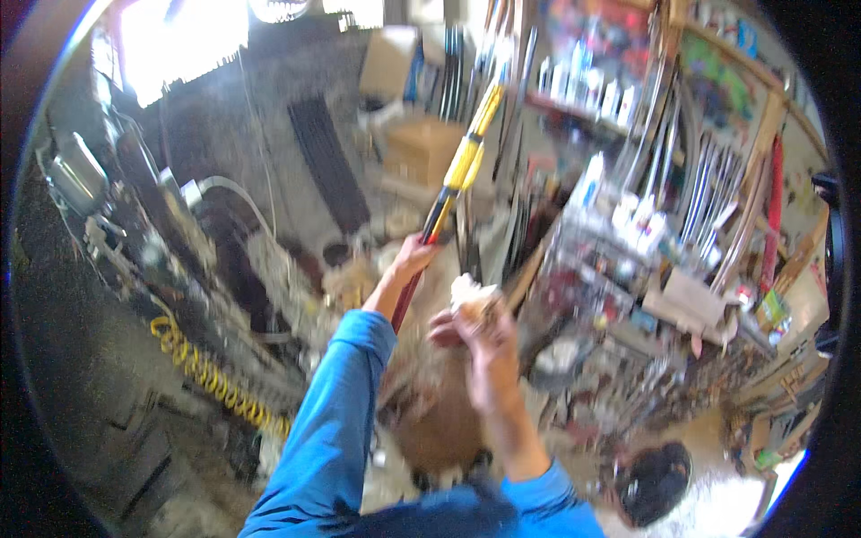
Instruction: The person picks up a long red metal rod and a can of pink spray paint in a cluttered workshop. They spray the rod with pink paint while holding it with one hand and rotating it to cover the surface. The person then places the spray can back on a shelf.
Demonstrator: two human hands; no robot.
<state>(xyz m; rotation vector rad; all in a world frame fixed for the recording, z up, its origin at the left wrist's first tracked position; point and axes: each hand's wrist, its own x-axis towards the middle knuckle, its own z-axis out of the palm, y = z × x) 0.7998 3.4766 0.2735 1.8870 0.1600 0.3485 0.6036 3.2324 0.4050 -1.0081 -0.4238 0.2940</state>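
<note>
My left hand (411,257) is closed around a long pole-like tool (462,161) with a yellow, black and red shaft that points up and away from me. My right hand (480,334) is clenched on a crumpled white rag (472,293), held just right of the pole's lower red part. Both forearms wear blue sleeves. The picture is blurred by motion, so the tool's far end is hard to make out.
A cluttered workshop surrounds me. A coiled yellow hose (208,374) lies at the left. Cardboard boxes (421,148) stand behind the pole. Shelves with bottles (587,85) and racks of metal rods (708,193) fill the right. A dark round object (653,481) lies lower right.
</note>
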